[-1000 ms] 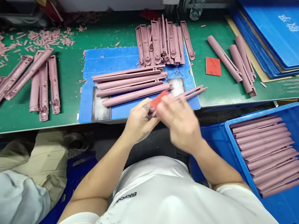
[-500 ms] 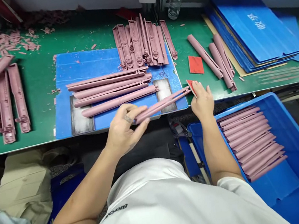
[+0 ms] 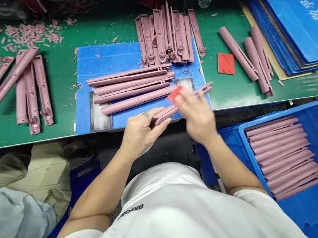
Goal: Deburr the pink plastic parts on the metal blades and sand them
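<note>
My left hand (image 3: 141, 135) grips one end of a long pink plastic shell (image 3: 164, 114) between thumb and fingers, over the bench's front edge. The shell points to the right and slightly upward. My right hand (image 3: 199, 115), smeared by motion, presses a red piece of sandpaper (image 3: 175, 93) near the shell's middle. Behind them, several pink shells (image 3: 139, 101) lie side by side on a blue plastic sheet (image 3: 107, 61). An upright-facing row of more shells (image 3: 160, 37) lies at that sheet's back right corner.
At right a blue crate (image 3: 299, 217) holds a row of pink shells (image 3: 279, 146). Another red square (image 3: 225, 63), loose shells (image 3: 238, 54) and stacked blue sheets (image 3: 304, 18) lie on the green bench (image 3: 209, 34). Pink scraps (image 3: 30, 34) cover the back left. A seated person's legs (image 3: 45, 169) are at left.
My right hand has moved left along the shell with the sandpaper, from its far end toward my left hand. The view has shifted, so the bench things appear further right.
</note>
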`<state>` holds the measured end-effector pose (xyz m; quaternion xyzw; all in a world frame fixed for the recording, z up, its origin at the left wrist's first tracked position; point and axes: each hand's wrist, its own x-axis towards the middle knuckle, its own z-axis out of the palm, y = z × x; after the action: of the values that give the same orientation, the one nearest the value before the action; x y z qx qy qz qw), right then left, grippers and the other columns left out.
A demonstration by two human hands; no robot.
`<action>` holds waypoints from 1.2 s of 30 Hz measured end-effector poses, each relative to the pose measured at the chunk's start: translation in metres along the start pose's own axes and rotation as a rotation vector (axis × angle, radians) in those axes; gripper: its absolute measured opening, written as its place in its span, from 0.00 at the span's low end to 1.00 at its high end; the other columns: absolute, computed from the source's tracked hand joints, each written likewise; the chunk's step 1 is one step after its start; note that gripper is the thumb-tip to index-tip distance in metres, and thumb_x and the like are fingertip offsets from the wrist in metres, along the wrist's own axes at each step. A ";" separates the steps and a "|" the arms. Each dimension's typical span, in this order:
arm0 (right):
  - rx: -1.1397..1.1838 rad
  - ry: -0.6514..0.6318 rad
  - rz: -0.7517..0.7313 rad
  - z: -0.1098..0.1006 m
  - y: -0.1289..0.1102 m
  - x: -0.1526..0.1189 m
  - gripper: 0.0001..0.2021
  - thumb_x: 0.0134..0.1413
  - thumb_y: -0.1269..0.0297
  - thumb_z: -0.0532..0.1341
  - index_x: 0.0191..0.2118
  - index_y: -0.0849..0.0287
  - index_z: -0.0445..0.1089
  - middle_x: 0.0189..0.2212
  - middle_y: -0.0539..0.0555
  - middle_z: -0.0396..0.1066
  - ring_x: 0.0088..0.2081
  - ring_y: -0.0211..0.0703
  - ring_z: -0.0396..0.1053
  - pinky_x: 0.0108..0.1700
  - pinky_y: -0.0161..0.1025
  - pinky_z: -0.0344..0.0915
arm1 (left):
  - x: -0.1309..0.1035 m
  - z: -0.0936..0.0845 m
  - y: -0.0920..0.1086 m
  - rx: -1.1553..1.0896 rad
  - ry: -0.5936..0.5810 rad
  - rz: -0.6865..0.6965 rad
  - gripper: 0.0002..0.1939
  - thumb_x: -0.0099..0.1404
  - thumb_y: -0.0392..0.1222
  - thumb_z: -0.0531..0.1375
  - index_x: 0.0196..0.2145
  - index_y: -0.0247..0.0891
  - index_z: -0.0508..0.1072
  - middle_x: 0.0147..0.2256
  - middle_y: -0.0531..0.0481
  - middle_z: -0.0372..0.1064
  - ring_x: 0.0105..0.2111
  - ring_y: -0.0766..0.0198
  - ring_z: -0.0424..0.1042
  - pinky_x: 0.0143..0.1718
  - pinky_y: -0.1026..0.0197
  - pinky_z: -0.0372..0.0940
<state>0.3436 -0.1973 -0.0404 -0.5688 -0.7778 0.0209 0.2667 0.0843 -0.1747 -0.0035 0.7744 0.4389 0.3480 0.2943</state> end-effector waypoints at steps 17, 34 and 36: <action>-0.107 0.101 0.392 0.012 0.125 0.005 0.41 0.62 0.75 0.53 0.79 0.53 0.72 0.78 0.59 0.72 0.82 0.57 0.65 0.86 0.75 0.51 | 0.019 -0.090 -0.061 0.157 0.031 -0.099 0.32 0.76 0.73 0.66 0.59 0.44 0.86 0.53 0.47 0.87 0.49 0.49 0.84 0.52 0.50 0.78; -0.118 0.189 0.401 0.019 0.096 0.001 0.36 0.67 0.74 0.55 0.76 0.53 0.77 0.76 0.56 0.74 0.80 0.52 0.69 0.85 0.63 0.60 | 0.274 0.091 0.007 0.594 -0.402 0.525 0.30 0.84 0.39 0.51 0.77 0.34 0.74 0.71 0.34 0.75 0.73 0.40 0.71 0.73 0.35 0.65; -0.112 0.213 0.387 0.020 0.095 0.000 0.35 0.67 0.74 0.54 0.75 0.54 0.78 0.75 0.56 0.75 0.80 0.52 0.70 0.85 0.61 0.62 | 0.330 0.151 0.026 0.623 -0.489 0.524 0.34 0.79 0.33 0.54 0.79 0.31 0.71 0.75 0.31 0.71 0.75 0.38 0.67 0.75 0.33 0.62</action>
<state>0.4180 -0.1588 -0.0891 -0.7204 -0.6215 -0.0316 0.3062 0.3404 0.0829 0.0205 0.9697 0.2299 0.0695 0.0449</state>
